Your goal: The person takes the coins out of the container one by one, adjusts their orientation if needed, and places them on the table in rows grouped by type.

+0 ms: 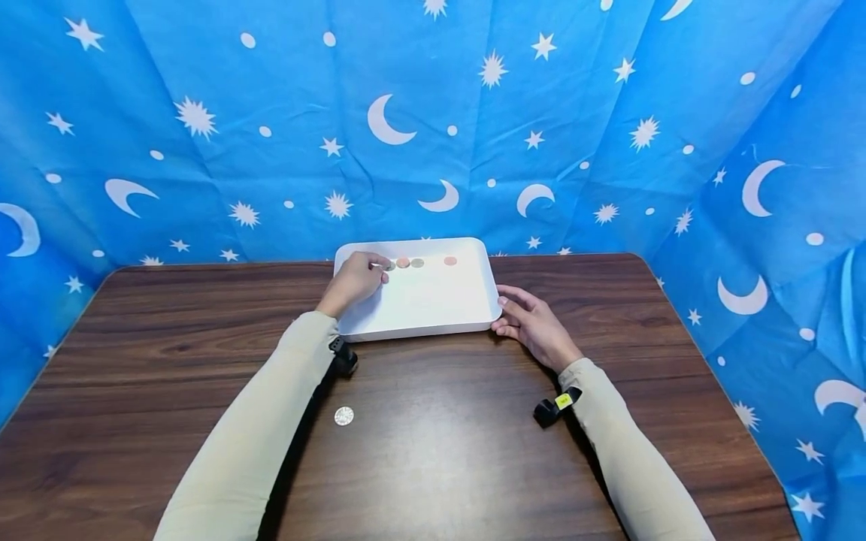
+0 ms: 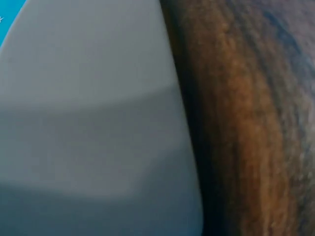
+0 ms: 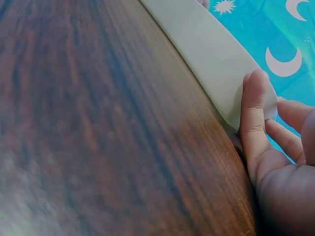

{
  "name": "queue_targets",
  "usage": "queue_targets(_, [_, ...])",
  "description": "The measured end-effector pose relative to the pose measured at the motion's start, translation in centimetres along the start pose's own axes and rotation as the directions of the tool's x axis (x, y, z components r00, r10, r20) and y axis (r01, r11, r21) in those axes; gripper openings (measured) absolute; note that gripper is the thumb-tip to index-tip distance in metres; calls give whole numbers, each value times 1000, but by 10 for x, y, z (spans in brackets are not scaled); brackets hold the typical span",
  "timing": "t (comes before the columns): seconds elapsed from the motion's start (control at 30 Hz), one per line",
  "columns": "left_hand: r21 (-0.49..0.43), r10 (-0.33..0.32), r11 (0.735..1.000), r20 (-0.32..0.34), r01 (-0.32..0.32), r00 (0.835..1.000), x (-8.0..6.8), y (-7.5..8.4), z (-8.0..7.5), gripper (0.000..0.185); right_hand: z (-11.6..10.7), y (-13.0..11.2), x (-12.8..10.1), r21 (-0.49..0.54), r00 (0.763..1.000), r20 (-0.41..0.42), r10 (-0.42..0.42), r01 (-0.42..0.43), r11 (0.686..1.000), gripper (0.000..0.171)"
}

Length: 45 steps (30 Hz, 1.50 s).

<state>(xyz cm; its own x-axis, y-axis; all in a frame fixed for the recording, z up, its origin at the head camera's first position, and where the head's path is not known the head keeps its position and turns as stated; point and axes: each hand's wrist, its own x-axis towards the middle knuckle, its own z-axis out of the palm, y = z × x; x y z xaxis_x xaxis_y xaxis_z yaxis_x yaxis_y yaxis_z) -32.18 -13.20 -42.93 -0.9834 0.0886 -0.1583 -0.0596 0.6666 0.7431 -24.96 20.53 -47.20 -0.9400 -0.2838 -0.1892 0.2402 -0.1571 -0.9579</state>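
Reaching into the far left of the white tray [image 1: 433, 315], left hand [image 1: 353, 282], fingers curled at a coin [image 1: 390, 264]; whether it is pinched cannot be told. Right hand [image 1: 534, 324], fingers relaxed, thumb against the tray's near right corner. Three more coins in a far row: [image 1: 403, 263], [image 1: 417, 263], [image 1: 450, 261]. Silver coin [image 1: 343, 415] on the worktop [image 1: 440, 451], near side. Risk: sleeve or fingertips nudging the row; tray sliding if the steadying hand slackens
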Motion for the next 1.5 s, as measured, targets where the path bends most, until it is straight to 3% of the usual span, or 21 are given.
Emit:
queue_targets(0.27, [17, -27, 1000, 40, 27, 999, -8, 0, -2, 39, 4, 0, 1, 5, 1000, 5, 9, -9, 1000, 49])
queue_targets(0.53, [19, 74, 997, 128, -77, 989, -16, 9, 6, 37, 4, 0, 0, 15, 1000, 2, -1, 1, 1000, 50])
queue_targets(0.73, [-21, 86, 996, 171, -84, 981, -24, 10, 15, 38, 3, 0, -1, 9, 1000, -1, 5, -5, 1000, 50])
queue_targets(0.8, [-23, 105, 994, 153, -103, 983, -26, 9, 18, 38, 3, -1, 0, 12, 1000, -5, 3, -3, 1000, 50])
queue_targets(1.0, [-30, 130, 991, -42, -132, 991, -28, 9, 21, 33, 2, -2, -1, 16, 1000, -1, 7, -7, 1000, 50])
queue_targets(1.07, [-49, 112, 992, -77, -116, 991, -27, 10, 22, 29, 1, -2, -1, 13, 1000, -4, 5, -5, 1000, 50])
queue_targets(1.2, [-92, 62, 993, -83, -70, 995, -26, 13, 27, 24, 0, -1, -2, 16, 1000, -9, 6, -6, 1000, 50])
queue_targets(1.37, [-90, -39, 995, -62, 33, 997, -24, 14, 35, 36, 2, 0, -2, 22, 1000, 3, 23, -23, 999, 52])
queue_targets(1.5, [-68, -72, 995, -80, 67, 994, -23, 17, 37, 42, 3, -2, -1, 10, 1000, 2, 12, -12, 1000, 51])
